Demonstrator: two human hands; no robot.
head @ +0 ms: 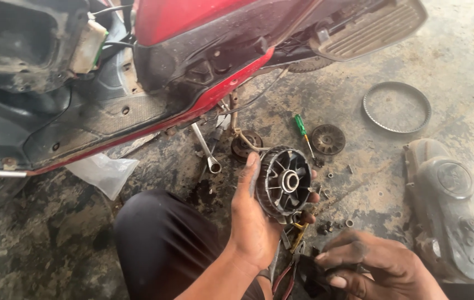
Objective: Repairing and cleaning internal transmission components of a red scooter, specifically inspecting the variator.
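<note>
While my left hand (253, 219) clasps the round finned pulley (284, 181) by its rim, fingers curled behind, its hub faces up at me; my right hand (378, 269) lies lower right, fingers bunched on a dark bit; pliers (289, 266) sit between them, the green screwdriver (304, 133) beyond, the belt (397, 107) farther off.

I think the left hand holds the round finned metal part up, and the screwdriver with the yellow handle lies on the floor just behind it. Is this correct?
Not quite: the screwdriver has a green handle, not a yellow one. The head view shows it lying on the floor just behind the round finned part, which the left hand does hold up. The rest is as you say.
</note>
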